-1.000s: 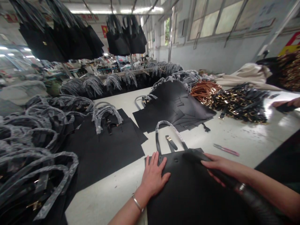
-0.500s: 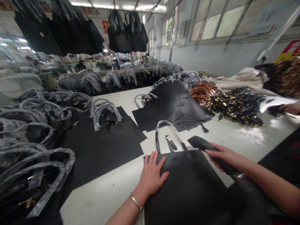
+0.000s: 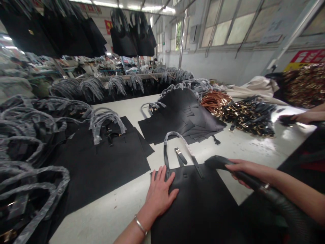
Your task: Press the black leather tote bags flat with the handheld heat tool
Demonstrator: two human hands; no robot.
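Observation:
My left hand (image 3: 160, 192), a silver bangle on its wrist, lies flat with fingers spread on the upper left of a black bag panel (image 3: 195, 203). The panel's handle (image 3: 176, 134), partly wrapped in clear film, arches away from its top edge. My right hand (image 3: 247, 171) is closed round a black hose nozzle (image 3: 220, 162), whose flat mouth is over the panel's top right corner. A ribbed hose (image 3: 286, 203) runs back from it under my forearm. Just beyond the panel's top edge lies a short black strap (image 3: 180, 156) with a gold-coloured clasp.
Left stand stacked black bag panels (image 3: 111, 169) with film-wrapped handles (image 3: 59, 189). Beyond are more black panels (image 3: 177, 115), brown straps (image 3: 214, 101) and black straps with gold-coloured hardware (image 3: 250, 117). Another person's hand (image 3: 304, 117) holds a black tool at right. Finished-looking bags (image 3: 124, 37) hang overhead.
My right hand has brought the nozzle slightly lower, nearer the panel's top right corner. My left hand stays flat on the panel. The whole view has shifted a little.

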